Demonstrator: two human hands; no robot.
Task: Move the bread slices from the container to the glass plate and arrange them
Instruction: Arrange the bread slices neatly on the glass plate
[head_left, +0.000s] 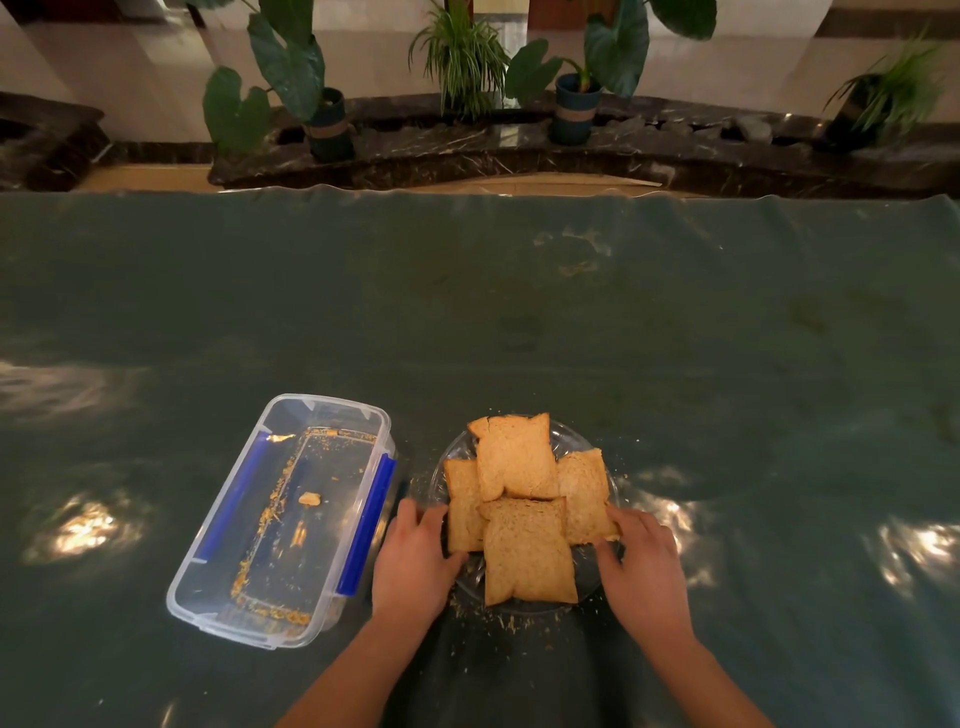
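Four bread slices (524, 512) sit on the glass plate (587, 441); left hand (413, 564) and right hand (647, 564) touch its sides with fingers spread (container (208, 571) holds crumbs).

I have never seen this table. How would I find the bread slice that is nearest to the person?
On the green table, look right of the clear plastic container to the glass plate between the two hands. Four bread slices lie there, overlapping in a cross. The one you want lies on top at the near edge, between the left hand and right hand.
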